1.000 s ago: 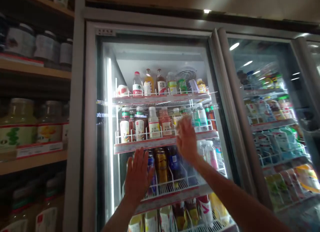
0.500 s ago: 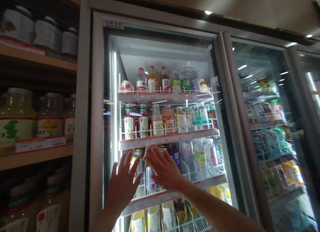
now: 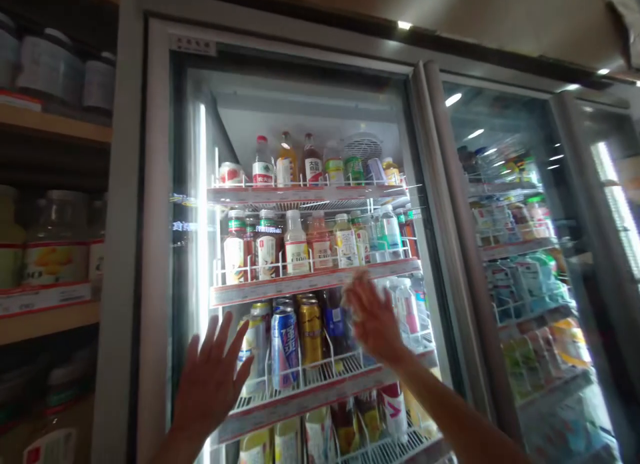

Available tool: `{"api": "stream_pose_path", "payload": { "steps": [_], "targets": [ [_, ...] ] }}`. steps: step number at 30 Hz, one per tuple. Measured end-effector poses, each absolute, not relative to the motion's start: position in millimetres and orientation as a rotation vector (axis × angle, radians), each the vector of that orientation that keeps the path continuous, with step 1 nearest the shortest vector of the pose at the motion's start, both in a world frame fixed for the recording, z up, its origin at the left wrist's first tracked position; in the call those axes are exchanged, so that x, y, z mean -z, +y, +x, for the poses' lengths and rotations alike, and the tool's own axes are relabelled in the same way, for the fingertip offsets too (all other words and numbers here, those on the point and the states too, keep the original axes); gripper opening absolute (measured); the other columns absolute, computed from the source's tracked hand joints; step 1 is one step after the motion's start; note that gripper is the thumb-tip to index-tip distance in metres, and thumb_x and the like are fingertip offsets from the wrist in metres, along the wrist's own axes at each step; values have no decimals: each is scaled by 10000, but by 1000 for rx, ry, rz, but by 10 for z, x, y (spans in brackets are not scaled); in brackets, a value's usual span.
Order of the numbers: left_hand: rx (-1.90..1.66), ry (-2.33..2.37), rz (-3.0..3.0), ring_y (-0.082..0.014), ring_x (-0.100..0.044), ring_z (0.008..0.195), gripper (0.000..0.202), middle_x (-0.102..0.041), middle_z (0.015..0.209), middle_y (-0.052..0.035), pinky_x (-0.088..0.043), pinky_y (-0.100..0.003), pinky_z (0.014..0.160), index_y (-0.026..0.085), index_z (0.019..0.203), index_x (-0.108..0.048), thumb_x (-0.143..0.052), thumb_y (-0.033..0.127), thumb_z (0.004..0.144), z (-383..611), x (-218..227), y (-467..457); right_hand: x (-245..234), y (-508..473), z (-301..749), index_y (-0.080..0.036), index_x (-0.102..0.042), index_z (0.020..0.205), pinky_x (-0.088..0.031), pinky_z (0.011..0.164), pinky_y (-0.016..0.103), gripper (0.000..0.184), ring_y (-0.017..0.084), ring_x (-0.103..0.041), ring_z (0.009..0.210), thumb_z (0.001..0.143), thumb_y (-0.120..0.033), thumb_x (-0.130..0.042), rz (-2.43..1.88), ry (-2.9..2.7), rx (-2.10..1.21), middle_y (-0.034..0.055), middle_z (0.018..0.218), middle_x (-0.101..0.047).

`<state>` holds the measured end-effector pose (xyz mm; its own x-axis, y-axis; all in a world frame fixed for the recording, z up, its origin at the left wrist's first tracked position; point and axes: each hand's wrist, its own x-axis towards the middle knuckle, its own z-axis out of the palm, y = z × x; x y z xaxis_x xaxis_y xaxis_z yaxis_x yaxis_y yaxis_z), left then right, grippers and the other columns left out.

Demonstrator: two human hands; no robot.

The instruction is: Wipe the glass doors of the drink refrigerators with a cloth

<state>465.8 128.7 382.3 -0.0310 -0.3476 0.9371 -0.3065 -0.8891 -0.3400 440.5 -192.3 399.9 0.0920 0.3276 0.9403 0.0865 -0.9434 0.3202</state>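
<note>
My left hand (image 3: 210, 374) is raised flat with its fingers spread, at the lower left of the glass door (image 3: 310, 94) of a lit drinks fridge. Nothing is in it; whether the palm rests on the glass I cannot tell. Farther right, my right hand (image 3: 376, 321) presses a pale cloth (image 3: 356, 284) to the door, its fingers blurred by motion and covering most of the cloth. Behind the glass, between the hands, stand a blue can (image 3: 285, 347) and a gold can (image 3: 311, 331) on a wire shelf.
Bottles (image 3: 296, 244) stand in rows on the fridge shelves. Along the door's right side runs a grey upright frame (image 3: 440, 204), with a second glass-doored fridge (image 3: 510, 251) beyond it. At the left, a wooden shelf (image 3: 50, 324) holds jars and large bottles.
My right hand has swept right across the glass with the cloth, uncovering the cans. The view has shifted to the right. My left hand stays raised and spread.
</note>
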Motion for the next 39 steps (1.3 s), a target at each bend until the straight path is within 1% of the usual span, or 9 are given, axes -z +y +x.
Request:
{"api": "stream_pose_path", "payload": {
  "steps": [4, 7, 10, 13, 17, 23, 29, 35, 39],
  "targets": [
    [2105, 700, -2135, -278, -103, 1390, 623, -66, 1525, -56, -164, -535, 1088, 273, 1437, -71, -365, 298, 889, 4644, -3850, 1275, -4148, -2240, 4448, -168, -63, 1457, -236, 1022, 552, 598, 311, -172, 1373, 906, -274, -269, 2178, -228, -2492, 146, 1501, -176],
    [2086, 677, -2134, -283, -85, 1392, 619, -53, 1526, -62, -168, -540, 1084, 265, 1439, -62, -356, 298, 896, 4630, -3860, 1262, -4018, -1814, 4436, -142, -82, 1457, -231, 1051, 497, 623, 298, -101, 1390, 893, -285, -306, 2260, 200, -2242, 119, 1515, -143],
    [2075, 614, -2177, -278, -89, 1392, 604, -68, 1526, -63, -179, -535, 1083, 263, 1440, -60, -338, 297, 904, 4581, -3773, 1244, -3821, -1670, 4372, -220, -180, 1443, -163, 1100, 446, 594, 239, -148, 1386, 879, -306, -346, 2169, 666, -1866, 20, 1492, -255],
    [2024, 570, -2264, -269, -121, 1389, 600, -113, 1520, -81, -206, -505, 1086, 238, 1442, -72, -327, 340, 908, 4499, -3562, 1220, -3828, -2068, 4359, -232, -131, 1450, -173, 1078, 491, 606, 246, -215, 1366, 882, -247, -343, 2163, 390, -2083, 58, 1471, -300],
    [1927, 574, -2344, -278, -123, 1387, 665, -138, 1513, -114, -207, -488, 1091, 199, 1443, -82, -357, 444, 890, 4428, -3305, 1198, -3888, -2026, 4391, -152, -84, 1456, -262, 1005, 538, 640, 326, -160, 1374, 881, -255, -346, 2224, -94, -2463, 155, 1503, -166],
    [1894, 576, -2364, -267, -135, 1386, 650, -190, 1499, -123, -205, -473, 1092, 196, 1442, -98, -327, 467, 897, 4406, -3212, 1250, -3530, -1330, 4304, -236, -212, 1435, -102, 1115, 448, 620, 222, -134, 1391, 841, -222, -391, 2263, 749, -1836, 7, 1463, -322],
    [1847, 551, -2387, -292, -119, 1386, 692, -223, 1485, -149, -222, -496, 1072, 162, 1441, -99, -321, 507, 884, 4340, -3081, 1221, -3588, -1712, 4338, -191, -67, 1457, -176, 1066, 544, 656, 287, -127, 1389, 870, -201, -359, 2306, 63, -2329, 115, 1507, -179],
    [1841, 552, -2462, -297, -117, 1385, 706, -233, 1480, -150, -220, -510, 1071, 167, 1441, -104, -353, 508, 874, 4372, -3035, 1208, -3203, -1201, 4260, -230, -178, 1443, -131, 1113, 467, 653, 233, -132, 1391, 829, -168, -392, 2354, 734, -1763, 16, 1465, -320],
    [1890, 573, -2440, -303, -118, 1384, 683, -251, 1470, -166, -216, -526, 1070, 147, 1441, -97, -313, 492, 892, 4391, -2996, 1186, -3252, -1780, 4273, -236, -120, 1451, -192, 1071, 531, 645, 262, -210, 1370, 856, -155, -354, 2331, 147, -2134, 85, 1491, -246]
  ]
}}
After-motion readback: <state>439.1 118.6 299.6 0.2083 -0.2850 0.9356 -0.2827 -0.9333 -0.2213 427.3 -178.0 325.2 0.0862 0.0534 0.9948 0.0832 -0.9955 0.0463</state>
